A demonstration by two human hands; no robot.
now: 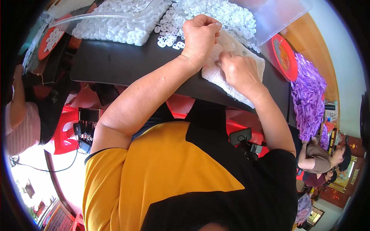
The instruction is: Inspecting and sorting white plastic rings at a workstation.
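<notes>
My left hand [199,37] is raised over the dark table, its fingers closed in a fist-like pinch at the edge of a heap of small white plastic pieces with oval holes [168,27]. Whatever it may hold is too small or hidden to make out. To its right and nearer me, my right hand [241,73] rests over a folded white towel [219,81], thumb and fingers bent together. Its fingertips point toward the left hand, and anything between them is hidden. Both forearms reach up from below.
A large clear bag of white pieces [115,24] lies at the far left, a clear plastic tub [283,19] at the far right. Beyond the table's right edge are a red plate [284,57] and a pile of purple straps [308,96]. Other people sit at both sides.
</notes>
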